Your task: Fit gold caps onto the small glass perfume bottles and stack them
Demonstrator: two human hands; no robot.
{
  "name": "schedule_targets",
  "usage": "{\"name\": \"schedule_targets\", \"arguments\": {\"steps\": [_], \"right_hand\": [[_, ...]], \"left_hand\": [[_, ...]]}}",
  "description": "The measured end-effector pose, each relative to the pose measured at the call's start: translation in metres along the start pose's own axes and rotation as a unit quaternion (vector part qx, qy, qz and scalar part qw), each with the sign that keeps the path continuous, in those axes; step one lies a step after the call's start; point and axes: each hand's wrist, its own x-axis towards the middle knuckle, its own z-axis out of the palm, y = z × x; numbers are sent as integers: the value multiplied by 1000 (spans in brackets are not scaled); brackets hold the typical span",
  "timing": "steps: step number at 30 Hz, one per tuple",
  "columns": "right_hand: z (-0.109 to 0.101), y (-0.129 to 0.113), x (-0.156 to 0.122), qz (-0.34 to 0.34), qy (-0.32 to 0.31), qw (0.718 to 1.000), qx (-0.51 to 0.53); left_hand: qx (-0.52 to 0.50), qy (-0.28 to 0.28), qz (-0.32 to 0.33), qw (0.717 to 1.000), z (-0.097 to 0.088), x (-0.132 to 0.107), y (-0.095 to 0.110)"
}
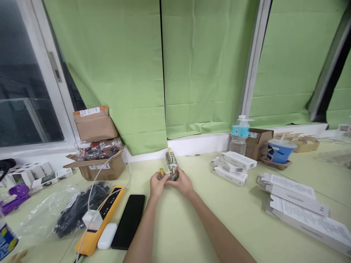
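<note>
My left hand (157,185) is closed around a small bottle with a gold cap (161,171). Close beside it, my right hand (184,182) grips another small bottle with a silvery cap (173,169) and a dark greenish body. Both bottles look upright, and the thumbs nearly meet in front of them. Fingers hide much of the two bodies. Just beyond the hands, a row of small capped bottles (168,157) runs back toward the wall; their details are too small to make out.
Left of my arms lie a black phone (128,221), a white earbud case (107,236) and an orange power strip (111,204) with cables. Cardboard boxes (95,126) stand behind. To the right are flat white boxes (233,166), a water bottle (239,140) and a blue cup (280,150).
</note>
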Motion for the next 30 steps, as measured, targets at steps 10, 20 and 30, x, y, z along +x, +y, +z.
{"name": "schedule_targets", "arguments": {"steps": [10, 20, 30], "right_hand": [[-8, 5, 4, 35, -6, 999, 23], [-13, 7, 4, 29, -70, 996, 54], [-10, -8, -3, -34, -82, 994, 61]], "left_hand": [[1, -3, -4, 1000, 2, -8, 15], [30, 11, 12, 999, 4, -9, 14], [59, -25, 43, 997, 5, -11, 13]]}}
